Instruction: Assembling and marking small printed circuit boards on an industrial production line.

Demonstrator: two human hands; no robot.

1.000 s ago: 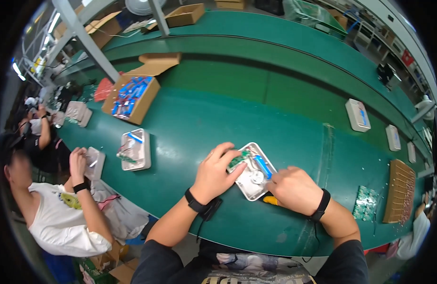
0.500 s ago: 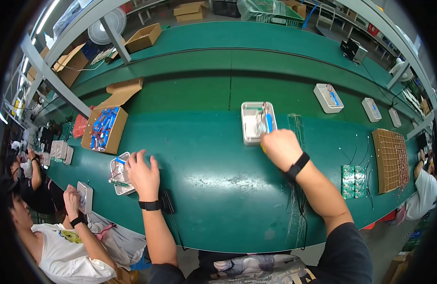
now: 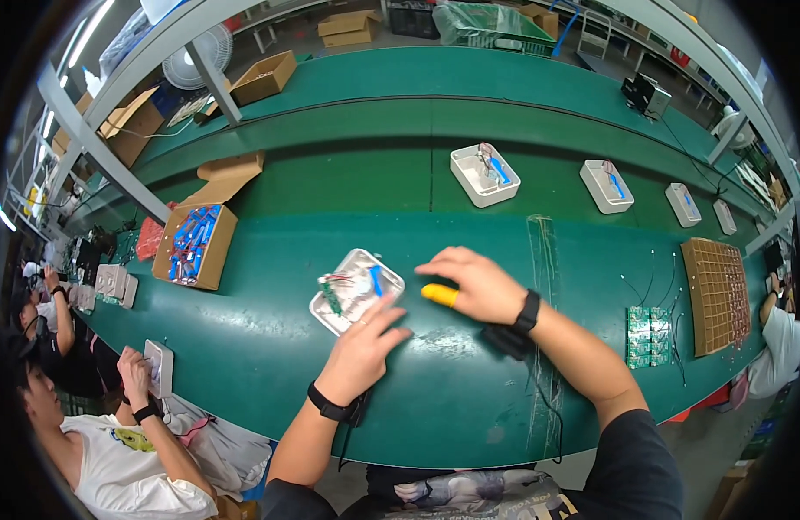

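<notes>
A white plastic housing [image 3: 323, 317] lies tilted on the green bench in front of me. Inside it are a blue battery cell [image 3: 375, 281], a small green circuit board [image 3: 331, 299] and thin wires. My left hand [image 3: 358, 357] is at its near right edge, fingers stretched out and slightly apart, the tips over the rim. To the right, my right hand [image 3: 482, 288] hovers apart from the housing, open, fingers pointing left. A yellow finger cot [image 3: 440, 295] covers one of its digits. A second white housing [image 3: 480, 192] with a blue cell stands farther back on the green belt.
At the left is a carton [image 3: 211, 257] of blue battery cells. More housings [image 3: 610, 200] sit along the belt to the right. Green circuit boards [image 3: 649, 336] and a gridded cardboard tray [image 3: 710, 297] lie at the right. A co-worker's hand [image 3: 134, 371] holds another housing at the left.
My left hand and the tilted housing have come from the left to the middle. The other housing has moved back onto the belt, and my right hand has left it and moved left and nearer.
</notes>
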